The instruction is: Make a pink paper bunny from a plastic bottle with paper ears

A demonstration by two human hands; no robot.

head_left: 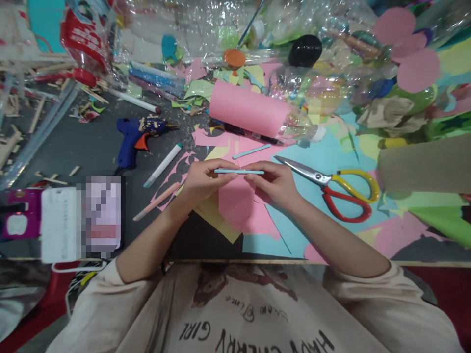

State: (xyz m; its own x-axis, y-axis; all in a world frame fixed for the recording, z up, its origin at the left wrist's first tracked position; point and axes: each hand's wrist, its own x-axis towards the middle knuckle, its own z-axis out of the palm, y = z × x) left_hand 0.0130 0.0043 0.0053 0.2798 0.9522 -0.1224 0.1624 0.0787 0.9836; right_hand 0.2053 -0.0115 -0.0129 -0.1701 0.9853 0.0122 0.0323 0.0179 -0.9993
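Both hands hold a thin rolled light-blue paper stick (239,171) level above the table. My left hand (202,181) pinches its left end and my right hand (274,181) pinches its right end, fingers closed on it. Under the hands lie pink paper sheets (239,206), yellow ones and light-blue ones. A second short blue paper roll (251,151) lies just beyond the hands. Scissors (331,186) with red and yellow handles rest open to the right of my right hand.
A blue glue gun (130,137) and a white marker (163,164) lie at the left. A plastic bottle wrapped in pink paper (250,108) lies behind the hands. A phone (103,215) and a white box (59,223) sit near the left front edge. Clear bottles and paper scraps crowd the back.
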